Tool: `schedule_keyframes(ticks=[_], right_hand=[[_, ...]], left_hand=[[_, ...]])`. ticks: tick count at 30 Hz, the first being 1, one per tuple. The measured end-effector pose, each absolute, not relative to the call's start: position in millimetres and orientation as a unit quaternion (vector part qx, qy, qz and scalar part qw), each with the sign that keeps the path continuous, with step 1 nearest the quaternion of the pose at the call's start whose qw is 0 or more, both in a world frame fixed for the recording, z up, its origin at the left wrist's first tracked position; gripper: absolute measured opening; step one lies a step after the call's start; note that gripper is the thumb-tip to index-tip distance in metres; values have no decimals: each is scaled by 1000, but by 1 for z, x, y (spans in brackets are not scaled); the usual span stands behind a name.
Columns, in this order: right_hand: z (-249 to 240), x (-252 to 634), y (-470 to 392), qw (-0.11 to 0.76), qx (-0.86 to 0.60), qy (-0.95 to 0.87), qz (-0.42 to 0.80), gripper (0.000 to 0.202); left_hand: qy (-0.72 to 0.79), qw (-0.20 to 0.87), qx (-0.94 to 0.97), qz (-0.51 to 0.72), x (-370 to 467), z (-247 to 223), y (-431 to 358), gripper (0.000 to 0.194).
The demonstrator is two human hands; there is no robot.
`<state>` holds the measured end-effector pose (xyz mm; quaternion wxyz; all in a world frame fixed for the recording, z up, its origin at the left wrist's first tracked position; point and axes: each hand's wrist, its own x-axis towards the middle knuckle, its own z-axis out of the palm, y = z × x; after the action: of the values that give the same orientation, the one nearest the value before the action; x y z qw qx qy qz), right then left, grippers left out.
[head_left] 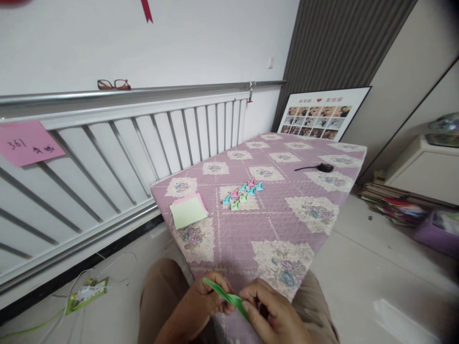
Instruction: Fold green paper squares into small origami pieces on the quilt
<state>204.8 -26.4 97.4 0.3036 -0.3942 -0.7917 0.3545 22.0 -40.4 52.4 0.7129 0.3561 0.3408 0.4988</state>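
Observation:
A folded strip of green paper [234, 300] is held between both hands over the table's near edge. My left hand [202, 303] grips its left part, fingers closed round it. On the right, my right hand [267, 308] pinches the other part with thumb and fingers. Beyond them, several small folded paper pieces [244, 197] in blue, pink and green lie in a cluster on the flowered tablecloth [247, 243]. To their left rests a stack of square paper sheets [188, 212], pale green on top with pink showing beneath.
A black object with a cord [324, 167] lies at the table's right. A radiator [172, 138] runs along the left side. Glasses [114, 85] rest on the pipe above it. A photo board [322, 114] leans behind the table. A power strip [88, 295] is on the floor.

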Motion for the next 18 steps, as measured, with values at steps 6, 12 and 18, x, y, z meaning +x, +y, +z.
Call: schedule_keyframes(ticks=[6, 12, 18], right_hand=[[108, 203, -32, 321, -313, -847, 286, 17], [115, 202, -34, 296, -281, -857, 316, 21], [111, 204, -35, 271, -303, -824, 395, 15]], left_hand=[[317, 729, 331, 507, 21, 57, -43, 17], [297, 729, 343, 513, 18, 61, -43, 11], [316, 729, 336, 505, 17, 58, -43, 12]])
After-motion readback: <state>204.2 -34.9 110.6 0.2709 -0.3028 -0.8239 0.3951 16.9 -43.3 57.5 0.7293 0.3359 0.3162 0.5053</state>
